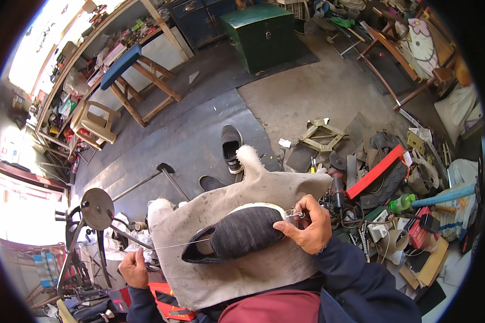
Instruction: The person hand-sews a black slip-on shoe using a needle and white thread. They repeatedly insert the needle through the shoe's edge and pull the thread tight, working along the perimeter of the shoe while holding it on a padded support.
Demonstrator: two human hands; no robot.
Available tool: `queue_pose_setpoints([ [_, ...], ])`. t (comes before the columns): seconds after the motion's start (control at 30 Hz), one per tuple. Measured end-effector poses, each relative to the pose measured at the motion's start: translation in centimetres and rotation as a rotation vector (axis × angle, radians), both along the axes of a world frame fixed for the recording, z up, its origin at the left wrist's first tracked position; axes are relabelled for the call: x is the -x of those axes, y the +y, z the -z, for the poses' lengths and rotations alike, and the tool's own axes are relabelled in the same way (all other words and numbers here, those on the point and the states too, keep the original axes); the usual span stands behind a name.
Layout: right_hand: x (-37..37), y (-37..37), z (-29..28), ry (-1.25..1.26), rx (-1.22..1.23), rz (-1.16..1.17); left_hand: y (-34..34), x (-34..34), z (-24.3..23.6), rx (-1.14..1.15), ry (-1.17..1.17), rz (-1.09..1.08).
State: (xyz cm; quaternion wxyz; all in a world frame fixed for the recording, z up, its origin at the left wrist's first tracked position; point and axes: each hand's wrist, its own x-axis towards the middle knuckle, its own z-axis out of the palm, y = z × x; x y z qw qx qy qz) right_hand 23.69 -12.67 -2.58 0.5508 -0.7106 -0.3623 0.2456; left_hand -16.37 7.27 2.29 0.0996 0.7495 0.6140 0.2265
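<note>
A dark grey knit slip-on shoe (pixel 245 234) with a white sole edge lies on its side across the beige cloth (pixel 221 282) over my lap. Its toe points right, toward my right hand (pixel 310 225). That hand is closed in a pinch around a small thin metal tool (pixel 300 215), with the thumb against the shoe's toe. What looks like a loop of white thread shows by the tool. My left hand (pixel 133 268) is a fist left of the cloth. A taut white thread (pixel 172 246) runs from it to the shoe's opening.
Another dark shoe (pixel 231 146) stands on the floor ahead, near a loose insole (pixel 211 183). A metal stand with a round wheel (pixel 96 209) is at left. Tools and scraps crowd the right, with a red bar (pixel 374 172) and green bottle (pixel 402 203). A green chest (pixel 261 40) stands far off.
</note>
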Motion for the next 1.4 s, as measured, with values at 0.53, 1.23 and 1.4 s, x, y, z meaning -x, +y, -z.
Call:
queue_pose_setpoints([
  [0.53, -1.6, -5.1, -3.0, 0.496, -0.209, -0.229, -8.2, -26.3, -2.9, 0.177, -0.279, 1.17],
  [1.23, -4.8, -4.5, 0.1, 1.189, -0.814, 0.04, -6.7, -26.4, -0.3, 0.577, -0.589, 0.701],
  [1.4, -4.6, -3.7, 0.1, 0.959, -0.41, 0.507, -6.8, -26.3, -0.1, 0.572, -0.616, 0.718],
])
